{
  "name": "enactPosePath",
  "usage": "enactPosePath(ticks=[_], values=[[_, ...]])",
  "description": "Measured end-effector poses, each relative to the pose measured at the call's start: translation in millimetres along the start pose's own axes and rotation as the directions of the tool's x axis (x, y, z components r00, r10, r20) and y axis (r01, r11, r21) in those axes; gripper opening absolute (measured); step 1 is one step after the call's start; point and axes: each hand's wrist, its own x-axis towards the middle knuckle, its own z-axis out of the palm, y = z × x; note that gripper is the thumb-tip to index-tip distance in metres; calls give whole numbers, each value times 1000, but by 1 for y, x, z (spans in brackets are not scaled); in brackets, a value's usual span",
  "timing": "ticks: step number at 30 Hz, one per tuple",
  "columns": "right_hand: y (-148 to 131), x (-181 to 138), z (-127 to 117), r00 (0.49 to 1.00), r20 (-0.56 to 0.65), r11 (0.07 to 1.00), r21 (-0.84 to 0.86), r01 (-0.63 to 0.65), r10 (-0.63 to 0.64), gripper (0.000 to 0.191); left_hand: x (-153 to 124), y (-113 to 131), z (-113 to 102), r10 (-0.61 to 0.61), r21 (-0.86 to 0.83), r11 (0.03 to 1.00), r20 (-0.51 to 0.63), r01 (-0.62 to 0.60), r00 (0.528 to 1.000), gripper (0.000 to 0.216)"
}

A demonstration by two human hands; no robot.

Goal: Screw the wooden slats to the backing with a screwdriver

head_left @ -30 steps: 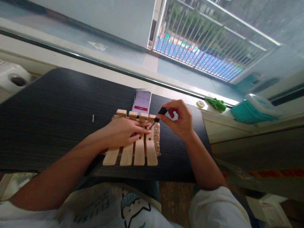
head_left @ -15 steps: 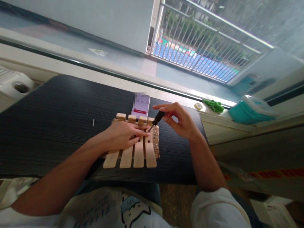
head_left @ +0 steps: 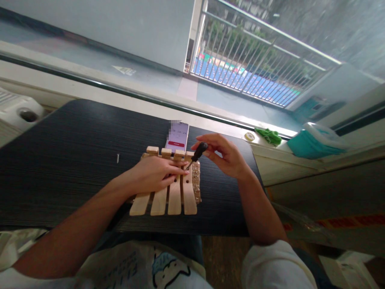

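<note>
A black-handled screwdriver (head_left: 199,151) slants down onto the rightmost of several pale wooden slats (head_left: 189,198), its tip close to a hole there. My right hand (head_left: 224,154) pinches the handle's top between thumb and fingers. Across the slats lies my left hand (head_left: 155,172), palm down with fingers stretched out; its fingertips reach the screwdriver's tip, and whether they touch a screw is hidden. Dark holes show in the two right slats. Beneath the slats is a rough brown block (head_left: 196,182), mostly covered.
A lit phone (head_left: 177,136) rests just behind the slats on the black table (head_left: 75,160). One loose screw (head_left: 118,158) lies left of them. On the window sill are a tape roll (head_left: 249,136), a green cloth (head_left: 268,136) and a teal container (head_left: 313,143).
My right hand's fingers have shifted around the screwdriver handle, and the index finger has drawn in. The handle leans a little differently. My left hand stays on the slats; the whole view has shifted slightly.
</note>
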Motion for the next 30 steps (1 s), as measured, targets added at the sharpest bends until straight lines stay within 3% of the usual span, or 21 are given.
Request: enactPosePath(ticks=[10,30], values=[[-11,3,-2,999,-38,993,-118,28,-32,20,1,1,-1,-9,7,1000,28,9,1000,44],[-10,3,1,986,-167,988,-152,-20,-6,18,0,1,-2,2,-17,1000,14,-2,1000,43]])
